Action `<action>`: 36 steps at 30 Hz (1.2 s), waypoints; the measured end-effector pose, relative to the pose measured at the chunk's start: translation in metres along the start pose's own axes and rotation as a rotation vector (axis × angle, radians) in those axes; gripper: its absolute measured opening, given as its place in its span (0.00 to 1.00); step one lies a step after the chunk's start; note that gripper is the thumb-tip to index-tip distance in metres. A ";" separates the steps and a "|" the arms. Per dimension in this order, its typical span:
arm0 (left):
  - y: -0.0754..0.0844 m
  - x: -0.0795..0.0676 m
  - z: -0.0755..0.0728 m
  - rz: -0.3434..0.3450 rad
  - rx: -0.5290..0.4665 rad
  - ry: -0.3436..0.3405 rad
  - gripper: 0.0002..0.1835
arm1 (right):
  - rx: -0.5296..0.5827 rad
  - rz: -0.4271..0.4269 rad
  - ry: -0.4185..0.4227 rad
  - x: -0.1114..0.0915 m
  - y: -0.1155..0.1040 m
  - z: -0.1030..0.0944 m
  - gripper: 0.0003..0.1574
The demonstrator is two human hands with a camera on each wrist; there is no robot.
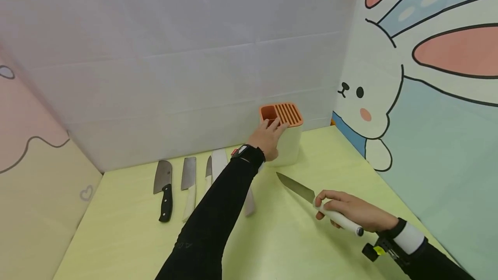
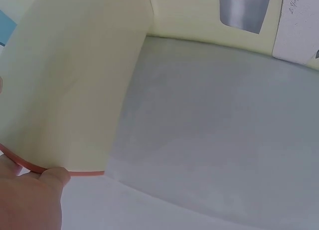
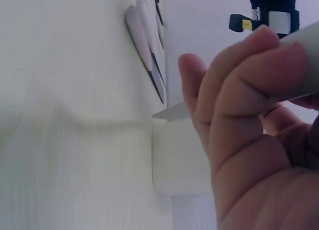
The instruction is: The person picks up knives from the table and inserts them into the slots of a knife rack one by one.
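My left hand (image 1: 268, 139) grips the near rim of a cream knife block (image 1: 289, 146) with an orange slotted top. In the left wrist view, its fingers lie along the orange rim (image 2: 87, 173). My right hand (image 1: 352, 211) holds a chef's knife (image 1: 297, 187) by its white handle, fingers curled round it. The blade points up and left, toward the foot of the block. In the right wrist view, the right fingers (image 3: 244, 90) wrap the pale handle, and the blade tip (image 3: 172, 112) overlaps the block.
A black-handled cleaver (image 1: 165, 189), a white-handled cleaver (image 1: 189, 180) and a small knife (image 1: 209, 170) lie in a row on the yellow-green table (image 1: 128, 228). Beside them, a white flat piece (image 1: 219, 161) is partly hidden by my left arm. A pale wall (image 1: 175, 77) stands behind.
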State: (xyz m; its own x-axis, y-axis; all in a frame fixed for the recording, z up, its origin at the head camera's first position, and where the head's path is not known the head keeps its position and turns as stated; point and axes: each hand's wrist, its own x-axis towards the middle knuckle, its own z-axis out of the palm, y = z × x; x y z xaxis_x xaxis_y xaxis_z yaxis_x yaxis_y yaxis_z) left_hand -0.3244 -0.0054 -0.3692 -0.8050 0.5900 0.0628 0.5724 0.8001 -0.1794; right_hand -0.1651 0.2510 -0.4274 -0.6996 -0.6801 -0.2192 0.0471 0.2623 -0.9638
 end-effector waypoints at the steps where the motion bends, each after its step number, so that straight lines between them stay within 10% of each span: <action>1: 0.000 0.000 0.001 -0.001 0.005 0.001 0.42 | 0.011 -0.008 -0.001 0.000 -0.001 0.000 0.17; 18: 0.005 -0.003 -0.004 -0.018 0.057 -0.003 0.45 | 0.436 -0.394 -0.268 0.002 -0.012 -0.010 0.22; 26: 0.004 -0.002 0.001 -0.027 0.041 -0.004 0.46 | -0.016 -0.312 0.239 0.001 -0.018 -0.009 0.12; 36: 0.004 0.000 0.005 -0.023 0.059 -0.003 0.47 | -0.091 -0.330 0.687 0.009 -0.038 -0.028 0.17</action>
State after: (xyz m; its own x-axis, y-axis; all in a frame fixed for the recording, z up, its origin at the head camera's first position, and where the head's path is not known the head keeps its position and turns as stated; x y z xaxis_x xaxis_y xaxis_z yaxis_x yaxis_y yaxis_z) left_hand -0.3227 -0.0024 -0.3744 -0.8182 0.5713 0.0644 0.5439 0.8054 -0.2356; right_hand -0.1926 0.2540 -0.3888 -0.9545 -0.1625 0.2501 -0.2795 0.1949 -0.9402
